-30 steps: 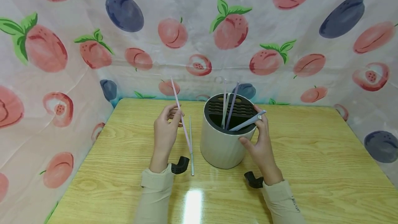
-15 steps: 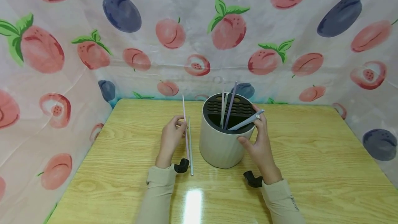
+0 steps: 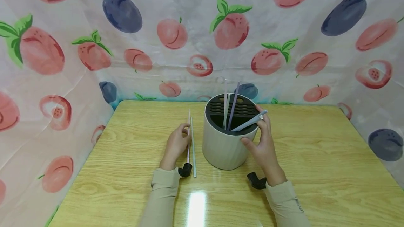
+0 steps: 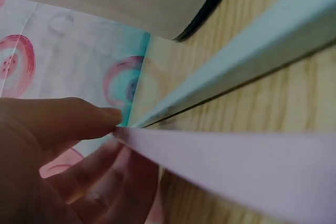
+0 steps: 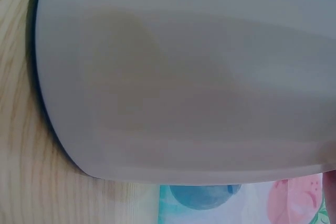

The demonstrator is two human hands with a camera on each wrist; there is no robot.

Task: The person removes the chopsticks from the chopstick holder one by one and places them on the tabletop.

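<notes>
My left hand (image 3: pixel 177 144) pinches a pale pink chopstick (image 4: pixel 236 166) between thumb and fingers. The chopstick lies low beside a pale green chopstick (image 3: pixel 194 150) on the table, nearly parallel to it, with a narrow gap between them. A round off-white utensil holder (image 3: pixel 222 151) with a black slotted top stands just right of the pair. My right hand (image 3: pixel 264 146) grips the holder's right side, thumb in front and fingers at the rim. Several chopsticks stand in its open front section: a purple one (image 3: pixel 233 111), pale ones, and light blue (image 3: pixel 249 122) leaning right by my fingers.
The light wooden table (image 3: pixel 315 157) reaches a fruit-print cloth (image 3: pixel 195 13) hung behind and at both sides. A black curved piece sits at each sleeve cuff, the left one (image 3: pixel 185 170) and the right one (image 3: pixel 256 180).
My left hand has moved right and towards me, lowering the pink chopstick from a raised slant to alongside the green one. The right hand keeps its grip on the holder.
</notes>
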